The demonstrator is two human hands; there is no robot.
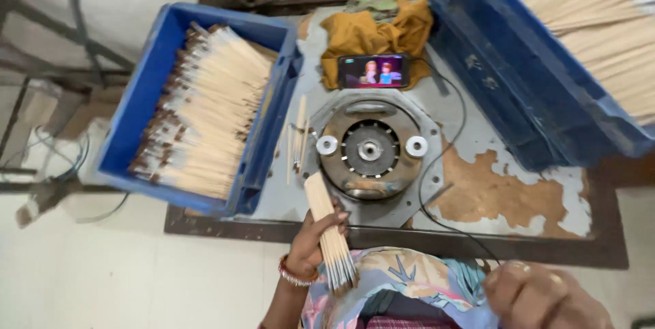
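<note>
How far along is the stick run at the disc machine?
Done, it seems: the left blue crate holds rows of sticks with dark ends. In hand: the left hand grips a bundle of plain sticks at the round disc machine; the right hand is empty, near the camera. Left: the right blue crate is piled with plain sticks, so plenty seemingly remains.

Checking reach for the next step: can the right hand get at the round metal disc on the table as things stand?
Probably yes. The right hand is empty at the table's near edge, and nothing lies between it and the metal disc but a thin black cable. The left hand holds a stick bundle off to the side.
</note>
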